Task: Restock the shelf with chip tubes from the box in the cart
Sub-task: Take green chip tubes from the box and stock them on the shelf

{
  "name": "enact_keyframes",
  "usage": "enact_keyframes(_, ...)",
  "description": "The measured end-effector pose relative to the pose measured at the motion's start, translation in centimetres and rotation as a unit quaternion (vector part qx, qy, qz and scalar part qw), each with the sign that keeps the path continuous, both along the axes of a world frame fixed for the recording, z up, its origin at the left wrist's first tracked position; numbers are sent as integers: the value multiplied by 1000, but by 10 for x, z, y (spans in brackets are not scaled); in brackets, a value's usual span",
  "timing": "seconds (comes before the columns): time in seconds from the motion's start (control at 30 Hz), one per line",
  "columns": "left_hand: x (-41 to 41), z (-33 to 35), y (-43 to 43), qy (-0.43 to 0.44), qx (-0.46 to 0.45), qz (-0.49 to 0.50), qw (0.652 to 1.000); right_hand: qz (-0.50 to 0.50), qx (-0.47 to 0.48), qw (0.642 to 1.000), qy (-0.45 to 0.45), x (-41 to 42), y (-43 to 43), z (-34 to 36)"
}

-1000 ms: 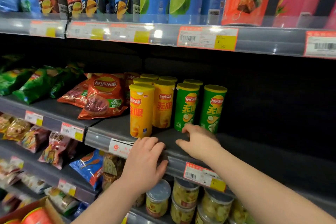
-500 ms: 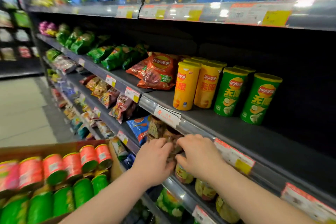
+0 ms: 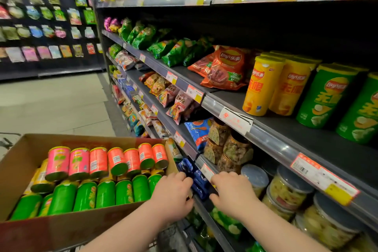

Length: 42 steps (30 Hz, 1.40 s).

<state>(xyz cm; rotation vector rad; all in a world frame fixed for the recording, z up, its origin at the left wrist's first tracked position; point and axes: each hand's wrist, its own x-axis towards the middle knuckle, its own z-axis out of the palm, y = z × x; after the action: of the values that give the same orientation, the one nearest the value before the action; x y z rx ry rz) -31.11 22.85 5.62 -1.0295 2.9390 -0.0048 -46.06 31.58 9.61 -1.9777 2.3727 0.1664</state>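
Note:
A cardboard box at the lower left holds several chip tubes lying on their sides: red and pink ones on top, green ones below. On the dark shelf at the right stand yellow tubes and green tubes. My left hand hovers at the box's right corner with loosely curled fingers, holding nothing. My right hand hangs beside it, in front of the lower shelf edge, also holding nothing.
Red chip bags lie left of the yellow tubes, green bags further left. Jars with grey lids fill the lower shelf under my right hand. Price tags line the shelf rails. A tiled aisle floor opens to the left.
My view has swung left and down, so the box of tubes now shows in full. Both hands have dropped from the tube shelf's edge to the level of the lower shelf, beside the box.

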Motion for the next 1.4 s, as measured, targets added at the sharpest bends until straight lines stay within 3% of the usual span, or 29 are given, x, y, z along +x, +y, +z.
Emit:
enact_keyframes(0.93, 278, -61, -180, -84, 138, 150, 975, 48, 169, 983, -44, 231, -196, -84)
enact_keyframes(1.4, 329, -90, -212, -109, 225, 310, 917, 149, 267, 951, -50, 276, -280, -130)
